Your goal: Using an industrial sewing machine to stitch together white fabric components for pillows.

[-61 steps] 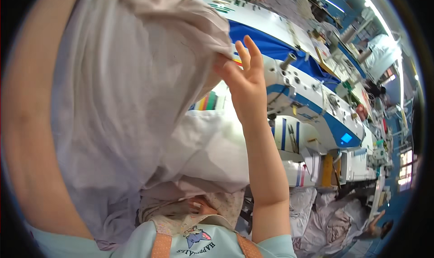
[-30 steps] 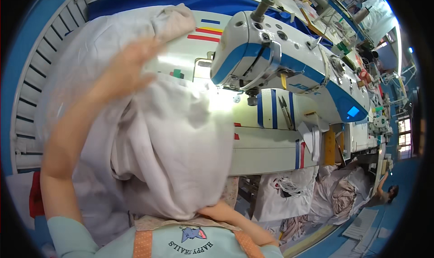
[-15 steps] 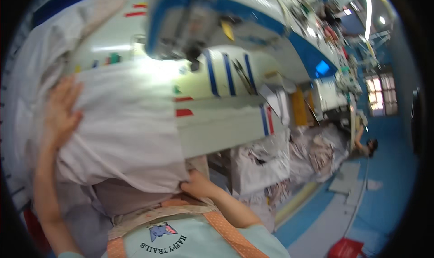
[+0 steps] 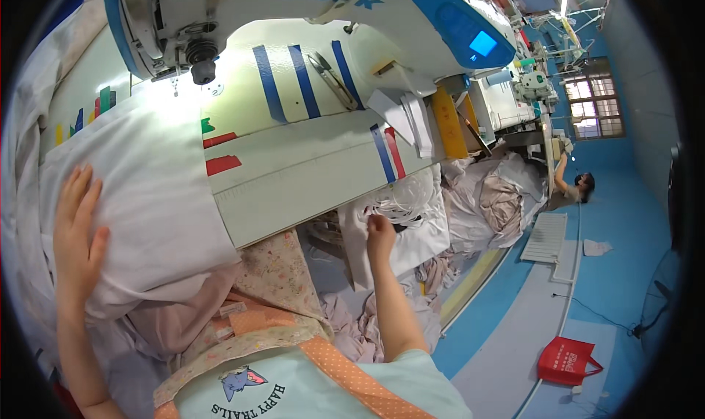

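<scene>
My left hand (image 4: 79, 232) lies flat, fingers stretched out, on a white cloth (image 4: 158, 191) spread over the sewing machine's bed. The cloth's far edge reaches under the lit needle area of the sewing machine (image 4: 323, 11), and its near part hangs over a pinkish cloth at my lap. To the right, my right hand (image 4: 380, 235) is closed beside a loose bundle of thin white strips (image 4: 411, 206), which rests on a white bag-like bundle (image 4: 426, 239) below the table edge. What its fingers pinch is too small to make out.
Thread snips (image 4: 332, 80) lie on the machine bed between blue tape strips. White papers (image 4: 404, 118) and a yellow block (image 4: 448, 121) stand at the bed's right end. Crumpled pale fabric (image 4: 507, 199) heaps beyond. A red bag (image 4: 567, 360) is on the floor; another person (image 4: 576, 188) works far right.
My right hand has left the white cloth's near right corner and moved right to the white strips. My left hand stays on the cloth. The view has shifted right.
</scene>
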Motion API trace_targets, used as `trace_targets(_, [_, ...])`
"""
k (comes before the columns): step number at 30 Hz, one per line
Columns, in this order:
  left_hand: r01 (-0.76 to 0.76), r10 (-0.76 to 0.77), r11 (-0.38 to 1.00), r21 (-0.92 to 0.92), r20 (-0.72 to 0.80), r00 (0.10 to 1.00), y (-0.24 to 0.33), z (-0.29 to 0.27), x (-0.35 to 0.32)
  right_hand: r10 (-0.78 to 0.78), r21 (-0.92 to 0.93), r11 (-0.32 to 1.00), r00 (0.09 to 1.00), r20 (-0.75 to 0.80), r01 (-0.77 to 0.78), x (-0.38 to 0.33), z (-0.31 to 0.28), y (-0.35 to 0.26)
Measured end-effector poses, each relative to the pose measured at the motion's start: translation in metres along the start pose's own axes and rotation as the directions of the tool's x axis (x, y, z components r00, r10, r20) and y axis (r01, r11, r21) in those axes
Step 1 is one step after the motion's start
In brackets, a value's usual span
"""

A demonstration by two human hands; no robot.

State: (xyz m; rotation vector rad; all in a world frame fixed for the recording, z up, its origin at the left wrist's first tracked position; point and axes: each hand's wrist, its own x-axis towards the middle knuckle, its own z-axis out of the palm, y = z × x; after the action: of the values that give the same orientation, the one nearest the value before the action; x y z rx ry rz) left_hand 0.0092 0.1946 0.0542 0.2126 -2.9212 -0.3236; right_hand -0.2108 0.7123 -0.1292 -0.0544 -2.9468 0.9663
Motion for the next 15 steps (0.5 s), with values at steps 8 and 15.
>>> trace_targets(8, [0.020, -0.021, 0.999, 0.040, 0.048, 0.999, -0.004, -0.001, -0.007, -0.310, -0.472, 0.875, 0.876, -0.369, 0.111, 0.073, -0.015, 0.070])
trace_targets(15, [0.066, -0.069, 0.997, 0.047, 0.058, 0.996, -0.003, -0.001, -0.008, -0.340, -0.492, 0.843, 0.923, -0.177, 0.216, 0.079, -0.033, 0.076])
